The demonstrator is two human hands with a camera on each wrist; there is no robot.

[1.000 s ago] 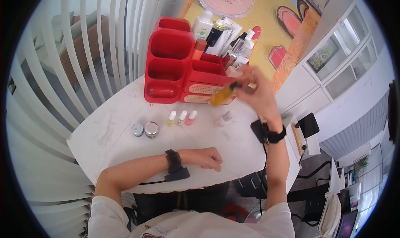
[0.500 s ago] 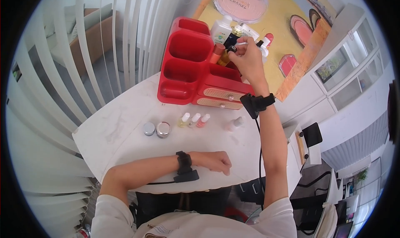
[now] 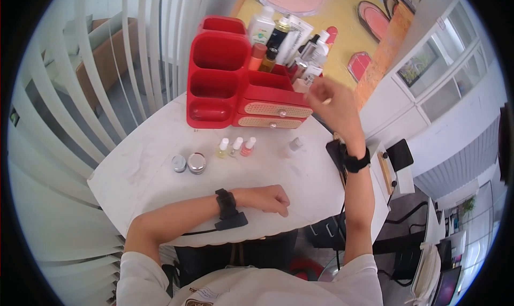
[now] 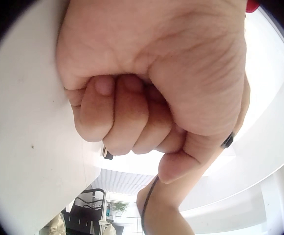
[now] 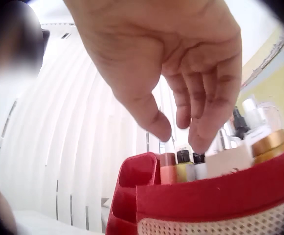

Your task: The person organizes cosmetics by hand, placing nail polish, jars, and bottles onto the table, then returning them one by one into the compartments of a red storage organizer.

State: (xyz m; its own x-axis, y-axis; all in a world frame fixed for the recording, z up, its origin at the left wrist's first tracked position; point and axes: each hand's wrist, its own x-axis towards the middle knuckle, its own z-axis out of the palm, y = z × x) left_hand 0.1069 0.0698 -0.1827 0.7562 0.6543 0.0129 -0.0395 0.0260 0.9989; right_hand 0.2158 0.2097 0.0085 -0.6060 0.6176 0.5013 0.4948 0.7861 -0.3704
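My right hand (image 3: 338, 110) hovers by the right end of the red organizer (image 3: 213, 103), its fingers loosely bent around nothing. In the right wrist view the fingertips (image 5: 200, 142) hang over the bottles. An amber bottle with a black cap (image 3: 268, 61) stands in the organizer beside an orange-pink tube (image 3: 257, 56). On the white table, near its front edge, my left hand (image 3: 267, 199) rests in a fist; the left wrist view shows the fingers (image 4: 127, 117) folded into the palm with nothing held.
Three small white-capped bottles (image 3: 236, 147) stand in front of the organizer, two silver-lidded jars (image 3: 196, 163) to their left. A pale, clear bottle (image 3: 293, 147) is farther right. Bottles and tubes, including a white bottle (image 3: 261, 27), crowd the organizer's back. White slats (image 3: 134, 54) line the left.
My right hand carried the amber bottle up into the organizer, let go of it beside the orange-pink tube, and moved back right. My left fist has stayed on the table.
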